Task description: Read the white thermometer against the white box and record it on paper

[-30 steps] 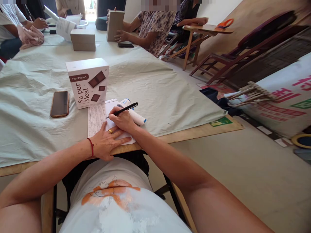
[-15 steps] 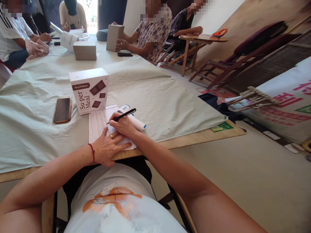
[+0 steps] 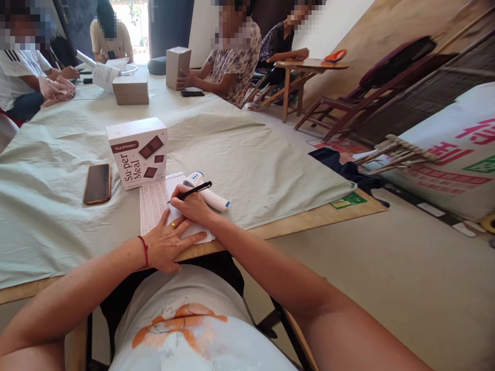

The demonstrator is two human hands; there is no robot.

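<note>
My right hand (image 3: 191,205) is closed around a black pen (image 3: 196,190), its tip down at the open notebook (image 3: 152,210). Dense handwriting covers the notebook's left page; my hands hide much of the right one. Fingers spread, my left hand (image 3: 170,246) lies flat over the lower part of the pages, with a gold ring on one finger and a red cord at the wrist. Just beyond my right hand lies a white thermometer-like device (image 3: 216,199) with blue ends, partly hidden. A white "Su-per Meal" box (image 3: 137,154) stands upright behind the notebook.
A phone (image 3: 97,184) lies left of the box on the pale tablecloth (image 3: 216,139). Farther back are a brown box (image 3: 130,90), another box (image 3: 178,68) held by a seated person, and a dark phone (image 3: 192,94). A folding chair (image 3: 371,93) stands at the right.
The view has shifted slightly, so the table things appear a little lower and further left. Both hands keep their places on the notebook. The person across the table still holds the box.
</note>
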